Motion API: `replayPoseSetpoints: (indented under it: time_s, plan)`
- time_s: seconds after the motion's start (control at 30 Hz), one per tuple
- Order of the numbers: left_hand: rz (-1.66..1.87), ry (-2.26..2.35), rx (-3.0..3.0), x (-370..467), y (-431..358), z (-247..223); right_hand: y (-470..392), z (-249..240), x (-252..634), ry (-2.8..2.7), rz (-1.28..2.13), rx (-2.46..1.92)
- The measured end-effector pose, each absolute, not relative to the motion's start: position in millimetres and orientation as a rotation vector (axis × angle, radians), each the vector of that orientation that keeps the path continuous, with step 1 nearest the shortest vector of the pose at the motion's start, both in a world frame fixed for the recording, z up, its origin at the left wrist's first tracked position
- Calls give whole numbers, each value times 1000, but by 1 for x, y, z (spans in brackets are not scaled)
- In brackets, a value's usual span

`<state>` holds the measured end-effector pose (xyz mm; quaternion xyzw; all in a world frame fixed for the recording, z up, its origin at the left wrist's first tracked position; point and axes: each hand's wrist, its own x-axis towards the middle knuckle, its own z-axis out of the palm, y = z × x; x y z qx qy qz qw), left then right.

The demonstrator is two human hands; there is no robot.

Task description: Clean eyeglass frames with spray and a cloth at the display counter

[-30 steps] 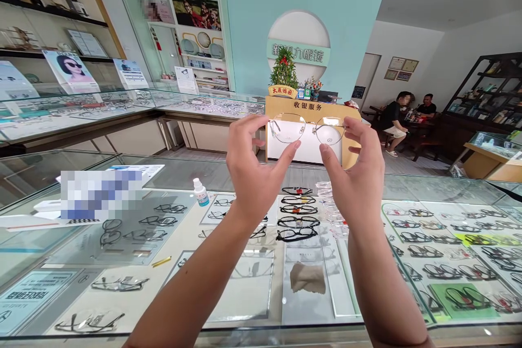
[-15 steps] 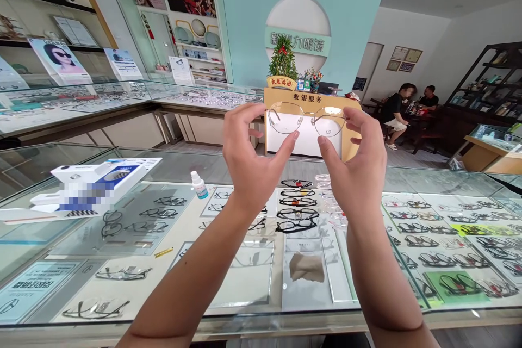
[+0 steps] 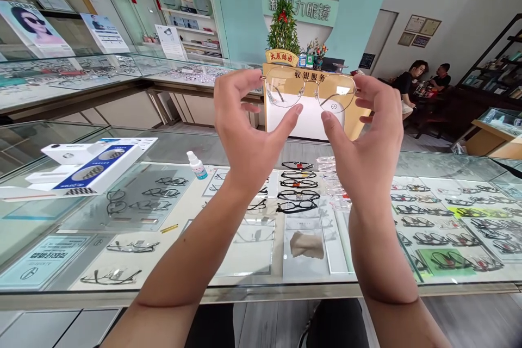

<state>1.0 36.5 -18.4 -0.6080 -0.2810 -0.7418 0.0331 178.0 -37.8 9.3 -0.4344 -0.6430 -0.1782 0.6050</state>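
A pair of thin metal-rimmed eyeglasses [image 3: 285,88] is held up in front of me, above the glass counter. My left hand [image 3: 253,130] has its fingers closed at the left end of the frame, with the thumb near the left lens. At the opposite end, the fingers of my right hand [image 3: 369,133] grip the other side, its thumb beneath the right lens. The temples show through the lenses, folded out away from view. Below the hands, a column of dark-framed glasses [image 3: 298,196] and a brown cloth [image 3: 307,245] lie on the counter.
On the glass counter stand a small spray bottle [image 3: 197,166] and an opened white-and-blue box [image 3: 98,168]. More frames [image 3: 432,239] fill the display at right. Beyond is a cashier desk [image 3: 354,119] with a plant [image 3: 283,27]. Two people [image 3: 411,81] sit at the back right.
My view has tilted down, so the counter's front edge and floor show more. Both hands still hold the eyeglasses, which now appear slightly higher in view and a little larger.
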Motion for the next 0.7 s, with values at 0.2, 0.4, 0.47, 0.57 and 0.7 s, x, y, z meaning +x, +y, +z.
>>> replayPoseSetpoints:
  time_s: [0.2, 0.4, 0.47, 0.57, 0.7]
  plan:
    - [-2295, -862, -1871, -1, 39, -20, -38, 9, 177, -1496, -377, -1027]
    - [-2300, -848, -1872, -1, 39, -19, -33, 5, 181, -1523, -406, -993]
    - [-2289, -849, -1842, 0, 38, -19, -33, 5, 182, -1532, -382, -1002]
    - [-2256, -862, -1799, 2, 35, -18, -33, 4, 182, -1530, -401, -1010]
    - [-2207, -928, -1768, 1, 34, -16, -31, 3, 183, -1529, -413, -996]
